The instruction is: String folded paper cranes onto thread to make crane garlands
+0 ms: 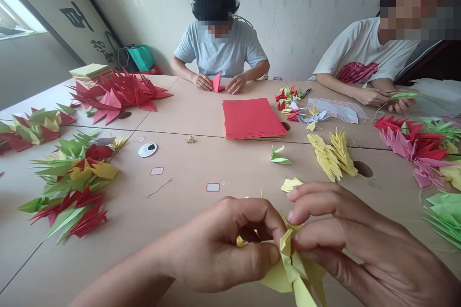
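Close in front of me is a folded yellow paper piece, made of several pointed flaps. My left hand pinches its left side between thumb and index finger. From the right, the fingers of my right hand press against the same piece; its thumb is partly hidden. More yellow paper shows behind my left fingers. Just past my hands lies a small yellow folded paper. Beyond that rest a green folded paper crane and two stacks of yellow folded pieces.
A red paper stack lies mid-table. Piles of red cranes and mixed-colour cranes fill the left; more folded pieces lie right. A googly eye, a needle-like wire and a binder clip lie nearby. Two people sit opposite, handling paper.
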{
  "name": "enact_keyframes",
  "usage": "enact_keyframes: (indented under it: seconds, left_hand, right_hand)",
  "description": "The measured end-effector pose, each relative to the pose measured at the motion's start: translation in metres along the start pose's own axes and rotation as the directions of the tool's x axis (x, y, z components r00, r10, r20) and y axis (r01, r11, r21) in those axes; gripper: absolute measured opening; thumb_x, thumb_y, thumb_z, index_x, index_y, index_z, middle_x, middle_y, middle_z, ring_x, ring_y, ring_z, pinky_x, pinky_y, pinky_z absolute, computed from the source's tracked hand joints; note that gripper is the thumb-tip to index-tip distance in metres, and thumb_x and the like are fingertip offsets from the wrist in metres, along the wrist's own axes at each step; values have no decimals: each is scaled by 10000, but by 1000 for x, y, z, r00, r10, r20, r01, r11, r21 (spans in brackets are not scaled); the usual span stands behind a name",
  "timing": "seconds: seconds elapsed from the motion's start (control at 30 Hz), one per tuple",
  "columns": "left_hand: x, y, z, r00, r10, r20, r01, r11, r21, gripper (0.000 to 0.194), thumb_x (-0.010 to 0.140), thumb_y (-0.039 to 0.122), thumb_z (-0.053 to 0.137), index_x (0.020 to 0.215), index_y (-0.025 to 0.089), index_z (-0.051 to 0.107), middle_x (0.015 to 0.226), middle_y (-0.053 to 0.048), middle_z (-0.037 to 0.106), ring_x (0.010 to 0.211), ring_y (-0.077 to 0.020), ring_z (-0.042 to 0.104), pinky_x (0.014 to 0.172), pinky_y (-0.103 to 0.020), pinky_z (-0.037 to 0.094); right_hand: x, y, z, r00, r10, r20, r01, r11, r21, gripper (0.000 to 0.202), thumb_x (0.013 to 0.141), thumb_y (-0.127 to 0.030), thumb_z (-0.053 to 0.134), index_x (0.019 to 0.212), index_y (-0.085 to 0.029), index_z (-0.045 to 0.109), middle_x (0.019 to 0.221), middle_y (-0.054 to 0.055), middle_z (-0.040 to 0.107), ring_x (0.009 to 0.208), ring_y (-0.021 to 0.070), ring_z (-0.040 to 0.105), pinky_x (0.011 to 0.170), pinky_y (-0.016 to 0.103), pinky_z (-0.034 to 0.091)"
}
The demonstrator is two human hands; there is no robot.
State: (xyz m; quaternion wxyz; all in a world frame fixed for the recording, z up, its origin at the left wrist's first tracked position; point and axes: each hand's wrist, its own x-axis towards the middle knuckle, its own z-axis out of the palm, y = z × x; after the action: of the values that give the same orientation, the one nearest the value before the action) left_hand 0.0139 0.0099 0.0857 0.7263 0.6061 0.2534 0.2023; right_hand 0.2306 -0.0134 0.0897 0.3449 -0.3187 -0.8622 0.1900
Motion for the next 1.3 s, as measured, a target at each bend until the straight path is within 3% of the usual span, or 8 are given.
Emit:
enact_keyframes:
  seconds: [0.27,0.63,1.2,1.3]
  left_hand:
    - [1,-1,0,998,53,39,-53,999,-11,63,859,107,513,836,147,555,745,-5,534,611,-69,459,565,-158,405]
    - [-5,-1,5,994,101,-28,-99,992,76,59,821,124,515,787,162,545,758,-38,585,646,-106,529,590,-208,456]
    - [-3,1,7,995,84,-47,-84,996,11,20,815,134,526,813,154,523,734,-32,558,634,-108,503,571,-208,441]
    - [-3,1,7,997,61,-57,-63,997,-39,45,838,176,540,809,160,509,705,-10,523,606,-95,462,545,-191,406]
  right_hand:
    - [-6,0,-1,980,108,166,-136,977,165,95,877,-191,601,926,-269,577,989,1,575,1064,141,540,869,214,475]
    - [0,-4,-3,989,12,150,-23,997,73,59,913,-192,519,909,-241,552,887,19,603,932,148,616,884,269,530]
    - [-2,-4,-4,986,38,164,-44,999,32,101,884,-146,523,889,-246,542,889,16,596,896,148,625,885,275,540]
    - [-1,-3,-5,992,47,117,-50,998,23,87,881,-151,540,874,-238,537,861,8,588,868,142,628,882,269,538]
